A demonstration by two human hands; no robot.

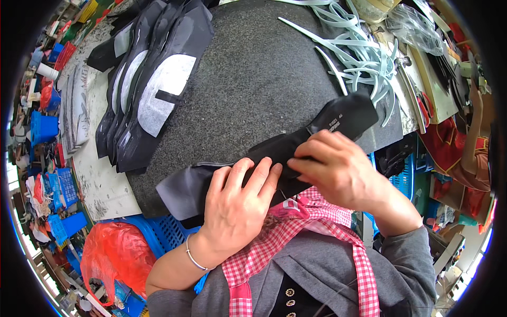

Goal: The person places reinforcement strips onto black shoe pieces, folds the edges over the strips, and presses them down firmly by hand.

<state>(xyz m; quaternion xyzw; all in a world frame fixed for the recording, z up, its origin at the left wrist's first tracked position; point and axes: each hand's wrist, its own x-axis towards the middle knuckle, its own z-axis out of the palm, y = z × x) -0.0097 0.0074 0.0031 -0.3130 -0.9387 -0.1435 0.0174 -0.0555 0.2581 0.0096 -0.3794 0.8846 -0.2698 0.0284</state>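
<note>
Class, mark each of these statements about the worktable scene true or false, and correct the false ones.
1. Both hands rest on a black fabric piece. True: the left hand and right hand press on it.
2. The stack of black-and-white cut pieces lies to the person's right. False: it lies to the left.
3. Pale plastic strips lie at the far right of the dark grey pad. True.
4. The left wrist is bare. False: it wears a thin silver bracelet.

A small white printed label [334,125] sits on the black fabric piece [338,119], just above the right hand [338,169].
</note>
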